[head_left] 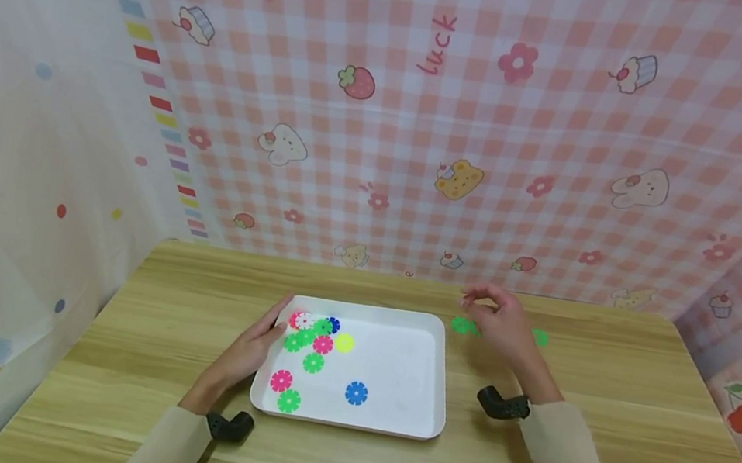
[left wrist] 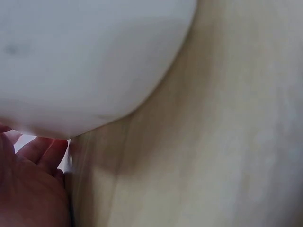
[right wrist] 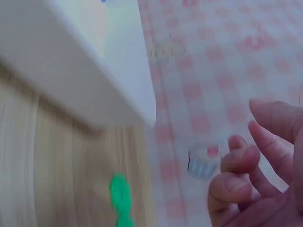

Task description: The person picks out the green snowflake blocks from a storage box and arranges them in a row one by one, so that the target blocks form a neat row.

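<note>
A white tray (head_left: 394, 375) lies on the table with several notched plastic discs in it, mostly toward its left side. My left hand (head_left: 248, 350) grips the tray's left side, the thumb over the rim; its fingers (left wrist: 54, 153) show at the tray's edge in the left wrist view. Beyond the tray's right side, my right hand (head_left: 500, 323) hovers above green notched discs (head_left: 463, 325), hiding part of their row. In the right wrist view, its fingers (right wrist: 236, 187) are loosely bent, the thumb and index finger apart with nothing between them.
Inside the tray, a blue disc (head_left: 356, 393) lies apart from the cluster, and a yellow disc (head_left: 344, 343) sits at its right side. Another green disc (head_left: 541, 337) lies right of my right hand. A checked cloth (head_left: 388, 210) hangs behind the wooden table (head_left: 627, 422).
</note>
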The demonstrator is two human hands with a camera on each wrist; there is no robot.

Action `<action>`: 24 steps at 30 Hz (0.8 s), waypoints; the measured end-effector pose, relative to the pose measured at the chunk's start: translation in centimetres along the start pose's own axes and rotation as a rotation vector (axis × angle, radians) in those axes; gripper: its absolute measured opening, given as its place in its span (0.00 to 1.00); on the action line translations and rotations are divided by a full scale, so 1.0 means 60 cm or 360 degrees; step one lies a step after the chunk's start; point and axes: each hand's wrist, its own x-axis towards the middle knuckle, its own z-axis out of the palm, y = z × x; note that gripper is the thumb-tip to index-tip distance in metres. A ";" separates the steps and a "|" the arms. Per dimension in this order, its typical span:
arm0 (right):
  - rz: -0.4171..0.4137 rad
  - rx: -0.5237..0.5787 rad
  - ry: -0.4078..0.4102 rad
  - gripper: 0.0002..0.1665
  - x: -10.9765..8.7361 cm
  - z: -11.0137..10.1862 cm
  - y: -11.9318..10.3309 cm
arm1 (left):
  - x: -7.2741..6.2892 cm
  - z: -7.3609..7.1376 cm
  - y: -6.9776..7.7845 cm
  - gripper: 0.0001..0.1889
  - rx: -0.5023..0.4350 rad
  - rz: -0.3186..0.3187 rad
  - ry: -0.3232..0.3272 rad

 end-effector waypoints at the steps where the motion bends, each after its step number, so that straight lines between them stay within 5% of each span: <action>1: 0.0008 0.0002 -0.0051 0.15 0.002 0.010 -0.006 | 0.000 0.000 -0.001 0.28 0.0000 0.0004 -0.0002; 11: -0.0053 -0.0152 -0.0496 0.12 0.020 0.109 -0.044 | 0.000 -0.001 0.000 0.28 -0.0003 0.0012 -0.0004; 24: -0.0198 -0.0407 -0.1013 0.14 0.038 0.246 -0.047 | -0.002 -0.001 0.002 0.28 -0.0024 -0.0017 0.0001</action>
